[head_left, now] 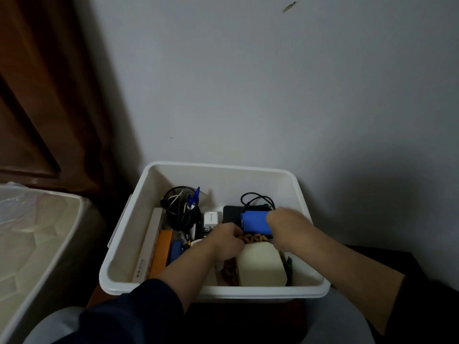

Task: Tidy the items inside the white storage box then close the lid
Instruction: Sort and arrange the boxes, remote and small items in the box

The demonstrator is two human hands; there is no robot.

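Note:
The white storage box (139, 207) stands open against the wall with no lid on it. Inside, my right hand (288, 227) grips the right end of a blue rectangular block (254, 222). My left hand (227, 238) is curled beside the block's left edge, over some tan ring-shaped pieces (253, 237); what it pinches is hidden. A cream rounded case (260, 265) lies in the near right of the box. A black mesh pen cup (181, 209) with a blue pen stands at the back left.
A long white-and-orange carton (159, 247) leans along the box's left wall. A white charger (212, 218) and a black device with a looped cable (255, 198) sit at the back. A pale tub (37, 232) stands to the left, a brown door behind it.

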